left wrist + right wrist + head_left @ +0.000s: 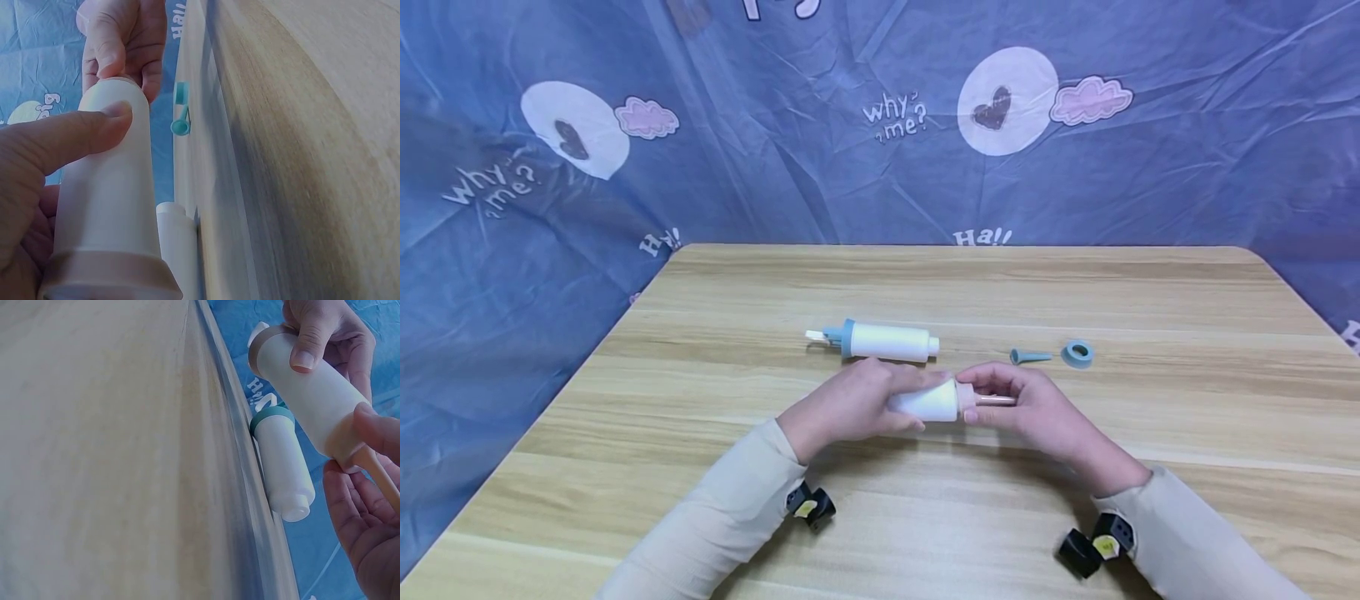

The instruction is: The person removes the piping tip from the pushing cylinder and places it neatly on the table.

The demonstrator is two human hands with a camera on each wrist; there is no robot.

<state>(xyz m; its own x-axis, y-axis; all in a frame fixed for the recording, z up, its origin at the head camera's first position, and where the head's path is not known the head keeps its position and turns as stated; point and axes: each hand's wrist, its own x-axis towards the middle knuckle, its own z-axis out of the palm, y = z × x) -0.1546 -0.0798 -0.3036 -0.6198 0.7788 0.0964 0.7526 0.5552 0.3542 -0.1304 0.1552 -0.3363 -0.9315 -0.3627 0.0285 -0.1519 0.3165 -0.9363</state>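
**Gently now, keep it all in line**

From the head view, we see the left hand (868,404) wrapped round a white bottle (931,404) over the table (940,533), while the right hand (1033,408) pinches its pale pink collar (966,398), from which a thin spout (996,400) points rightward. Just beyond lies a second bottle (891,342) with a blue top; a small blue spout (1033,357) and a blue ring (1078,354) rest farther right, near each other.

In the left wrist view, we find the left thumb pressed across the held bottle, the other fingers partly hidden behind it, and a brownish band (106,269) at the near end. We judge a firm but light grip best, as hard squeezing could deform it.

In the right wrist view, thumb and fingers clamp the collar from opposite sides. We would keep the collar square to the bottle, hold the left hand still and let any turning come in small, even twists from the right.
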